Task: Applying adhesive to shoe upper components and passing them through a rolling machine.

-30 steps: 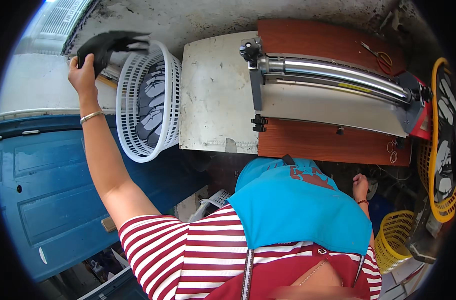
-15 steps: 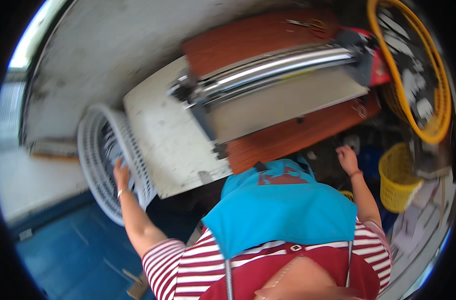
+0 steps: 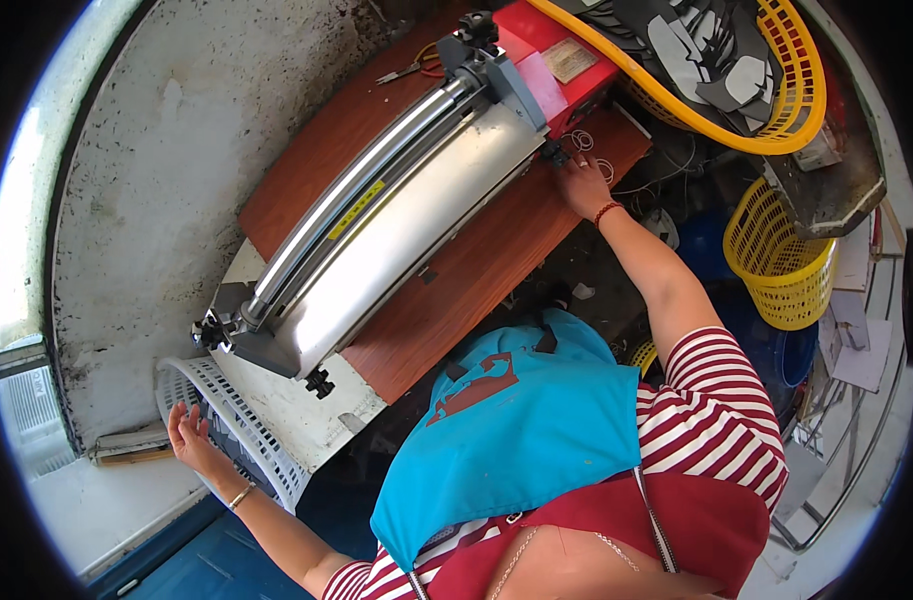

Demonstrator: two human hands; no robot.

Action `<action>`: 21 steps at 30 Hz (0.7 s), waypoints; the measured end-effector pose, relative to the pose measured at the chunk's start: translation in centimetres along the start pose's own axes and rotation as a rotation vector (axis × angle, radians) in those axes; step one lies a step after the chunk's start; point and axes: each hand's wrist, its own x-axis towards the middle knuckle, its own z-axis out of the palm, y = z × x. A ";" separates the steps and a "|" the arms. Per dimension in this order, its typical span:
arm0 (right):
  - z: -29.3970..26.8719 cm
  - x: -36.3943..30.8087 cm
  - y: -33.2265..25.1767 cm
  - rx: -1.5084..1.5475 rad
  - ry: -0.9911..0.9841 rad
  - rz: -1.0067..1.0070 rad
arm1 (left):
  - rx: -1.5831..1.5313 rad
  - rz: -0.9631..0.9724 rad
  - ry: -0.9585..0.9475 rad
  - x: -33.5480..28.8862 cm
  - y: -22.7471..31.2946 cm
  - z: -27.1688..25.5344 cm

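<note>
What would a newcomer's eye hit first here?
The shiny metal roller machine, running diagonally across the red-brown board left of centre. Then the bright blue apron at lower centre, and the yellow-orange basket of grey and white pieces at upper right. The right hand sits by the machine's near right corner.

right hand (image 3: 582, 186) has moved to the machine (image 3: 413, 230)

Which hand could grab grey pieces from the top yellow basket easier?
Probably the right hand: it's at the roller machine, nearer that yellow basket. The left hand is farther, by the white basket.
</note>
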 end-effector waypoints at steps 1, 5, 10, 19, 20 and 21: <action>0.6 0.6 0.8 0.013 0.006 -0.006 | -0.006 0.043 -0.064 -1.3 1.4 0.7; 3.2 2.1 5.3 0.101 0.198 0.085 | -0.043 0.132 -0.160 -8.1 8.7 6.3; 1.6 2.2 8.3 0.302 0.098 0.295 | -0.108 0.188 -0.375 -18.5 15.0 16.3; -9.6 -3.8 8.5 2.573 0.133 0.700 | -0.393 -0.135 -1.414 -34.7 16.9 39.5; -12.5 -4.5 8.2 2.774 0.067 0.623 | -0.423 -0.164 -1.460 -35.8 17.3 41.5; -14.8 -5.3 7.7 2.971 0.002 0.532 | -0.452 -0.194 -1.510 -36.9 17.7 43.2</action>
